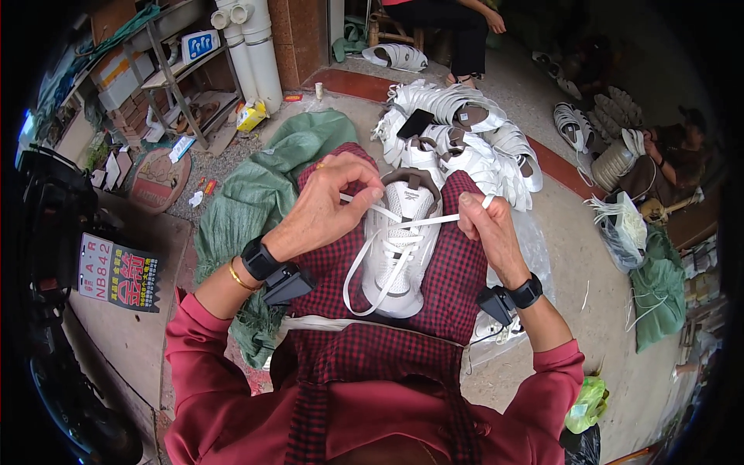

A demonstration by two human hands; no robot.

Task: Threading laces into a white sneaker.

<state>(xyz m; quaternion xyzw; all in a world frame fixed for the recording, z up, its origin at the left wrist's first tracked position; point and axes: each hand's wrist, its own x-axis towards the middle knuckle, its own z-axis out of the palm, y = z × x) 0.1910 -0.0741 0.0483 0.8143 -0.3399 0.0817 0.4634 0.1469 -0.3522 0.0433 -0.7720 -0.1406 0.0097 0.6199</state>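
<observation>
A white sneaker [397, 263] rests on my lap over a red-and-black checked apron [325, 279], its heel opening away from me and its toe toward me. White shoelace [422, 223] runs through its eyelets, with a long loop hanging along the left side. My left hand [335, 194] pinches one lace end at the left of the tongue. To the right of the shoe, my right hand [490, 231] is closed on the other lace, pulled out sideways. Both laces look stretched between the shoe and my fingers.
Beyond my knees lies a heap of white sneakers [465, 147] with a black phone [416, 124] on it. A green woven sack [248, 201] spreads at the left. Another person sits at the far right by shoe parts [616, 160]; someone else sits at the top.
</observation>
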